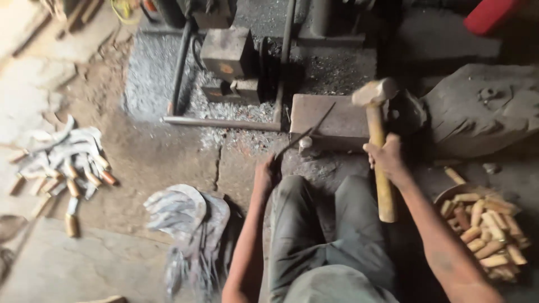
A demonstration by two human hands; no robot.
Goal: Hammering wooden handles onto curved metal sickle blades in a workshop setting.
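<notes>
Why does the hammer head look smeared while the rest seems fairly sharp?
In the head view, the hammer head is blurred by motion, as is the right hand slightly; the thin blade in the left hand is sharper. Daylight brightens the left floor; the machine behind sits in shadow.

Flat rectangular steel anvil block (pixel 328 115) dead centre ahead of the knees, thin curved metal blade (pixel 306 132) lying across it. Wooden-handled mallet (pixel 377 134) just right of that. Round basket of short wooden handles (pixel 485 227) far right; pile of finished curved handled blades (pixel 70 163) far left.
</notes>
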